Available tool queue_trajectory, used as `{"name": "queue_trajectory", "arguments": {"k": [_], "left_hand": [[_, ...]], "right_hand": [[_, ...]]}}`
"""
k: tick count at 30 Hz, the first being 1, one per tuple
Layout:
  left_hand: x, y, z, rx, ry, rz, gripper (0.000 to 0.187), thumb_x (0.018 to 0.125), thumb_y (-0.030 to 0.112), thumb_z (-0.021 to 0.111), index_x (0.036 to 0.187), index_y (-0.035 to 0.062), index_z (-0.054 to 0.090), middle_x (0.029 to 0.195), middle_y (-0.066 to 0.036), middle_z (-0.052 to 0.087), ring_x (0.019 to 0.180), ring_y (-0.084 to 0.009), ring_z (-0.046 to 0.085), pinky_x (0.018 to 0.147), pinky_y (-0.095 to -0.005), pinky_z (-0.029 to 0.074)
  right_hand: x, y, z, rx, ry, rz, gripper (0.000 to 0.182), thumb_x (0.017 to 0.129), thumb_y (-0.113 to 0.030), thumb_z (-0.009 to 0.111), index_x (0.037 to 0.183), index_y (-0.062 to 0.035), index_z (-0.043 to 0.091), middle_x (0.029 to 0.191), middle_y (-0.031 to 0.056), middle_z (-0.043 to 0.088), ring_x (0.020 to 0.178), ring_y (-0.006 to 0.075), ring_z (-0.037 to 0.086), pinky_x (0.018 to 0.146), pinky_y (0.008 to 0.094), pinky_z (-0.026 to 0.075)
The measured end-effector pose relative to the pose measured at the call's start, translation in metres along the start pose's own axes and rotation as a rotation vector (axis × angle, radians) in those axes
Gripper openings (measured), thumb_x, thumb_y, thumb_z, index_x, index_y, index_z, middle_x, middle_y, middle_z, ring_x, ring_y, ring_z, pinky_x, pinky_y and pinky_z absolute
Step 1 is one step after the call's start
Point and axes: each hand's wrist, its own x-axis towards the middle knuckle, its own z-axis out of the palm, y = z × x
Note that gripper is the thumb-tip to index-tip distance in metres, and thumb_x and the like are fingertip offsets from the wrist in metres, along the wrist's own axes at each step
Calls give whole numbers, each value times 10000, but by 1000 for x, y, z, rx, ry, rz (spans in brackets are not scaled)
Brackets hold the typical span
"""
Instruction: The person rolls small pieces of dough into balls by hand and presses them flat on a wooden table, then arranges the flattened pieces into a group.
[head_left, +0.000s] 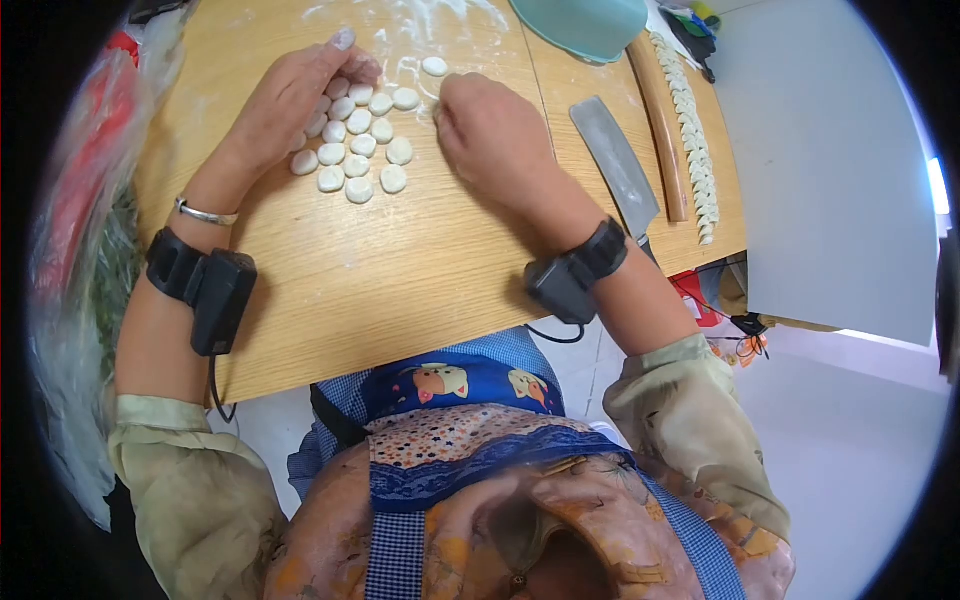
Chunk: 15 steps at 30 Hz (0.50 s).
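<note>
Several small, flattened rounds of pale dough [360, 146] lie in a cluster on the floured wooden table. My left hand [300, 95] rests on its side along the cluster's upper left edge, loosely cupped with the thumb stretched out, and it hides some rounds. To the right of the cluster, my right hand [492, 132] is closed with its fingers curled under; whatever they hold, if anything, is hidden. One separate dough round [434, 66] lies between the two hands, just beyond my right knuckles.
A cleaver [617, 160] lies right of my right hand, beside a wooden rolling pin [662, 135]. Along the right edge runs a row of small pleated dough pieces [695, 140]. A teal bowl [585, 25] stands at the back; plastic bags [85, 200] lie at left.
</note>
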Motion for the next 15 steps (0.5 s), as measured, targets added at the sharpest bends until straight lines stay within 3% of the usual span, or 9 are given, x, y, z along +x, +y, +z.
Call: {"name": "queue_trajectory", "arguments": {"k": [4,6,7,9,12,13,15], "left_hand": [[1,-1,-2,-6,-16,-16,552,1102,414,341,1080,-40,655,1063,-98,676,1039,-167,615,1003,-307,452],[2,-3,-3,-2,-21,-18,547,1102,411,344,1082,-39,654,1068,-98,675,1044,-167,615,1008,-308,452],[2,-4,-2,-35,-25,-12,543,1102,409,348,1083,-40,654,1073,-99,673,1042,-167,615,1005,-307,454],[1,-5,-1,-71,-21,-9,540,1102,407,352,1085,-40,655,1077,-100,672,1041,-166,615,1003,-305,456],[1,-5,-1,-67,-2,-31,539,1102,405,356,1087,-43,655,1082,-99,669,1039,-164,613,997,-304,458],[2,-5,-2,-66,-12,-24,543,1102,409,356,1088,-44,655,1080,-98,669,1041,-162,611,996,-303,457],[3,-5,-2,-63,-29,-18,546,1102,412,355,1089,-45,655,1078,-97,670,1043,-160,610,994,-302,457]], "right_hand": [[-3,-1,2,-35,49,-47,168,941,-176,558,905,-14,582,863,172,639,835,375,626,700,483,495],[-1,9,-12,305,-79,91,185,958,-187,553,933,-7,588,819,167,639,775,329,624,662,437,487],[-2,12,-19,306,-83,86,185,958,-187,553,933,-7,588,819,167,639,775,329,624,662,437,487],[-7,12,-33,578,-141,291,216,965,-213,569,922,-3,601,749,156,618,692,277,592,643,394,476],[-27,2,-41,755,-290,177,258,971,-239,579,884,3,605,702,146,584,637,244,545,645,373,467],[-33,-4,-46,702,-380,135,245,957,-217,585,855,5,609,714,168,598,645,279,568,640,393,469],[-38,-13,-47,626,-367,107,221,945,-204,590,866,1,611,731,175,602,671,301,581,652,404,473]]}}
